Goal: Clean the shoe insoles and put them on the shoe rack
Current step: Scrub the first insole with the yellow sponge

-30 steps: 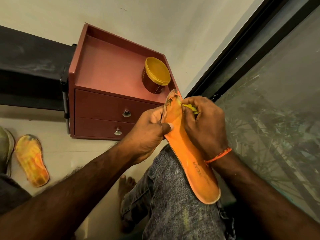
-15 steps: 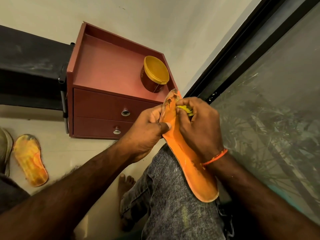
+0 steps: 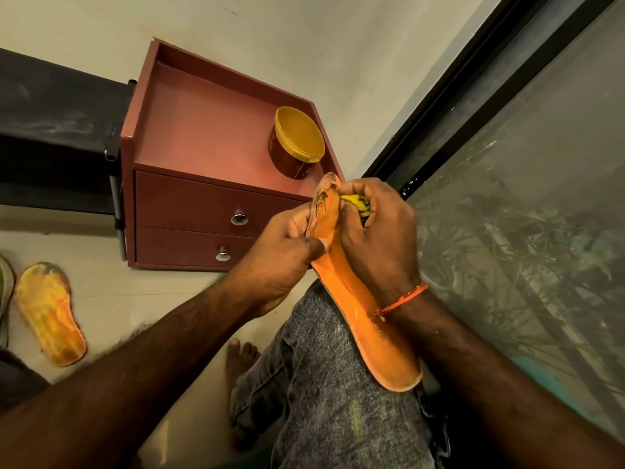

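An orange insole (image 3: pixel 378 336) rests on my knee in grey jeans, its dirty toe end pointing up toward the cabinet. My left hand (image 3: pixel 284 255) grips its left edge, thumb pressed on the upper face. My right hand (image 3: pixel 375 231) clutches a yellow cloth (image 3: pixel 355 202) and presses it against the insole near the toe end. A second, stained yellow-orange insole (image 3: pixel 50 313) lies flat on the floor at the far left. A dark shelf, perhaps the shoe rack (image 3: pixel 57 130), stands at the upper left against the wall.
A reddish-brown two-drawer cabinet (image 3: pixel 203 137) stands ahead, with a brown tub with a yellow lid (image 3: pixel 297 143) on top. A black-framed glass pane (image 3: pixel 524 204) runs along my right. My bare foot (image 3: pixel 240 360) rests on the pale floor. A grey shoe edge (image 3: pixel 4 292) shows far left.
My right hand with the cloth has shifted slightly along the toe end of the insole, rubbing it. The left hand keeps its grip; the view has drifted a little.
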